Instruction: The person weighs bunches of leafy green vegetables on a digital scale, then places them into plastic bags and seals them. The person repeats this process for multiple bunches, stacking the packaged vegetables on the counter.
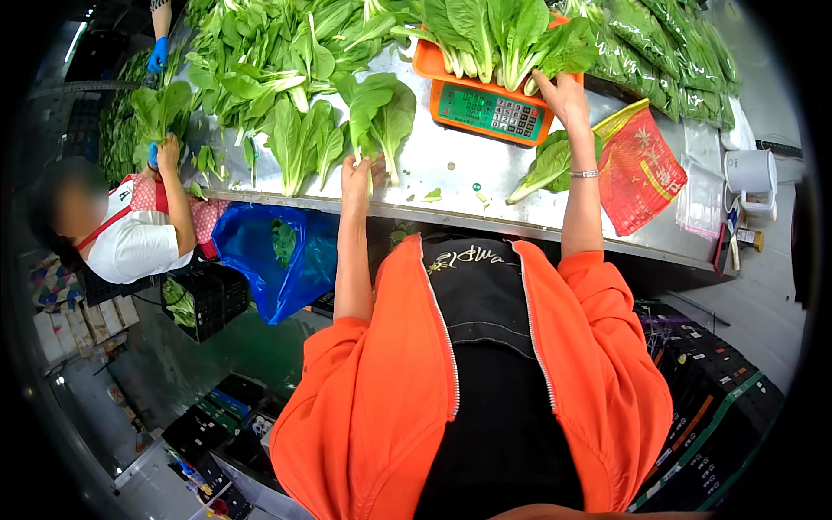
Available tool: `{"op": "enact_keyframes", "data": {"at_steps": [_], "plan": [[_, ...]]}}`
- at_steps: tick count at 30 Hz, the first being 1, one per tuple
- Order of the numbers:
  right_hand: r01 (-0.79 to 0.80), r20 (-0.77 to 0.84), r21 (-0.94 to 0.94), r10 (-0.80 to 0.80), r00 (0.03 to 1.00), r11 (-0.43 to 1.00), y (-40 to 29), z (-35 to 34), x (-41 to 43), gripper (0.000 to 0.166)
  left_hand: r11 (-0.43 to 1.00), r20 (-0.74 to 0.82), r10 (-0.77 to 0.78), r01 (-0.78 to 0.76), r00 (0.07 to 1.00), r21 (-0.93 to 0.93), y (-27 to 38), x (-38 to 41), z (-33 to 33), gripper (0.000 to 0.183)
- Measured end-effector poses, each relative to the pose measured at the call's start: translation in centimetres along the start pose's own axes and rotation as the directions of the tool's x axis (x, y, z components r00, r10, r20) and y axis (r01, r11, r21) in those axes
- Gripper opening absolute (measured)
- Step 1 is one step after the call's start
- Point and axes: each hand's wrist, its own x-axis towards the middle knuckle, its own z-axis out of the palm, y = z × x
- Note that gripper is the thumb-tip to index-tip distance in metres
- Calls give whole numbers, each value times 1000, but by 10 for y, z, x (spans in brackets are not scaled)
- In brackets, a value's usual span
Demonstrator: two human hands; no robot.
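My left hand grips the stalk of a leafy green at the metal table's front edge. Other loose leafy greens lie just left of it. Over the orange tray of a digital scale, my right hand has hold of a leafy green at the tray's right end; its fingertips are partly hidden by leaf. More greens fill the tray, stalks towards me. Below my right wrist, one more head rests on the metal table.
A large pile of greens covers the back left. Bagged greens, a red mesh bag and a white mug stand right. A co-worker handles greens at left, beside a blue plastic bag. Another person's blue-gloved hand shows behind.
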Motion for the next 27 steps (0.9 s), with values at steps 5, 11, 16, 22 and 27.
{"op": "enact_keyframes", "data": {"at_steps": [5, 11, 16, 22, 27], "plan": [[-77, 33, -124, 82, 996, 989, -17, -16, -13, 64, 995, -38, -1, 4, 999, 101, 6, -7, 5, 23], [-20, 4, -58, 20, 1000, 998, -8, 8, 0, 60, 994, -63, 64, -58, 996, 96, 7, -7, 16, 24], [25, 36, -96, -22, 999, 995, -10, 7, 3, 64, 953, -87, 219, -194, 972, 232, -8, 8, 18, 24], [-45, 90, -62, 51, 995, 997, -16, -17, -16, 70, 970, -57, 106, -91, 993, 225, -16, 15, 21, 26], [-18, 26, -44, 19, 999, 999, -5, -19, -24, 63, 893, 26, 127, -126, 992, 432, -32, 28, 6, 25]]}}
